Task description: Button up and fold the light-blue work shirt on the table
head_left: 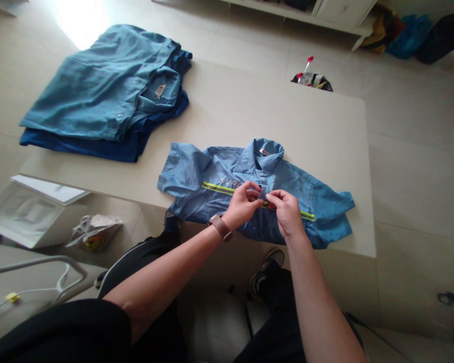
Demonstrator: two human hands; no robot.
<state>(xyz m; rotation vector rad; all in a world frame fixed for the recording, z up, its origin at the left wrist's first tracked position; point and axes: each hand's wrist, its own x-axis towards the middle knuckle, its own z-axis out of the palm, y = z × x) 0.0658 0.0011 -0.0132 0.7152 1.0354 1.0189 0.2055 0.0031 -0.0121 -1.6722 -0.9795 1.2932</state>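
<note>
Where left hand (243,204) and right hand (287,212) meet, they seemingly pinch the shirt (196,182).

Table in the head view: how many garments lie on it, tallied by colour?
Light blue shirt with a yellow stripe, pinched by the left hand and right hand: 1
Teal-blue shirt on top of the stack: 1
Dark blue garment beneath it: 1, layers hard to separate
Total: 3

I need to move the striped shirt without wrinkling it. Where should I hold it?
Likely at both shoulders beside the collar, reaching across from the near table edge: the shirt lies flat, front up, sleeves spread, collar farthest.
</note>
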